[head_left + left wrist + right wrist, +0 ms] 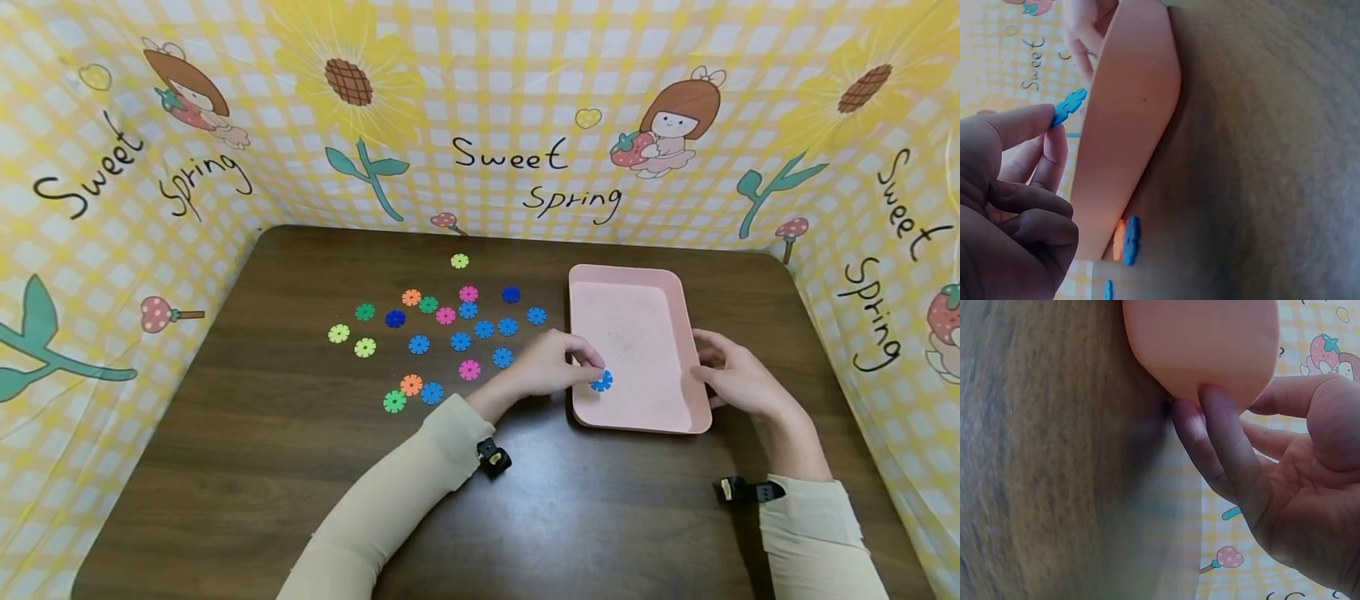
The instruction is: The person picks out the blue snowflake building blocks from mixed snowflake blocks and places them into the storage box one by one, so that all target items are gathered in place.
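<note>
Behind, cloth (pixel 480 83) reads "Sweet Spring", left hand (pixel 551 367) pinching blue disc (pixel 602 381)

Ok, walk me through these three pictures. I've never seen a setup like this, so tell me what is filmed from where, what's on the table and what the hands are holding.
There is no machine here: a person works with two bare hands and wears three cameras. The big picture comes from a camera on the head, looking down at a brown table. The other two come from cameras strapped to each wrist, so they show each hand from very close.

On the table lies a pink tray, and to its left a scatter of small coloured flower-shaped discs.

The left hand reaches over the tray's edge and pinches one blue disc between its fingertips; the left wrist view shows it too. The right hand touches the tray's right rim with its fingers.
</note>
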### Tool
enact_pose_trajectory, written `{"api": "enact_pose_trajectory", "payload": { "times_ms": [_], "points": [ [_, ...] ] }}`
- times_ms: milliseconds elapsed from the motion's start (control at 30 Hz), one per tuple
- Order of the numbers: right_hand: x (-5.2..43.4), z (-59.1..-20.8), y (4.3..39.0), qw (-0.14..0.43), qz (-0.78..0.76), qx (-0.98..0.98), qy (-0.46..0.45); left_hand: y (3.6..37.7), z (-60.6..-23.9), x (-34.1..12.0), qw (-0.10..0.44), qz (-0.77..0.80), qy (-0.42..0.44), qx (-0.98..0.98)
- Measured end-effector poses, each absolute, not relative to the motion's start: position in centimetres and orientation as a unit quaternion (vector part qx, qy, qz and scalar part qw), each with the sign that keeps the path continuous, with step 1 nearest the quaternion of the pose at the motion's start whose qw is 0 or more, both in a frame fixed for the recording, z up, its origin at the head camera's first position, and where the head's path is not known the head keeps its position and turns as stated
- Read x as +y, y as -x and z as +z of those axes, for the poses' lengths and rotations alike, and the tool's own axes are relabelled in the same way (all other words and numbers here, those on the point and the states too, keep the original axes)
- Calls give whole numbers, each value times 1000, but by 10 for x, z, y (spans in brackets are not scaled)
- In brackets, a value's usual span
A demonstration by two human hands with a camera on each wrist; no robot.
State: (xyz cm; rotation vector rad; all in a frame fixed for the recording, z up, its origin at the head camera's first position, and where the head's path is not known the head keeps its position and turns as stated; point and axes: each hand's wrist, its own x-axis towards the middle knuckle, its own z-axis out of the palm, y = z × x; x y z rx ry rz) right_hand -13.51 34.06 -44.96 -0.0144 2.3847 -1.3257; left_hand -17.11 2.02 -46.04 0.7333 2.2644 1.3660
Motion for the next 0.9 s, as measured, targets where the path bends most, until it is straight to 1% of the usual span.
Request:
{"api": "enact_pose_trajectory", "payload": {
  "times_ms": [233,600,900],
  "points": [
    [341,-451,134,203,-477,855,6,166,-467,32,196,425,-259,845],
    [341,-452,134,199,-479,855,10,160,-474,41,130,306,-262,906],
    [342,-454,134,199,-477,856,6,159,-474,40,103,310,-269,906]
  ]
}}
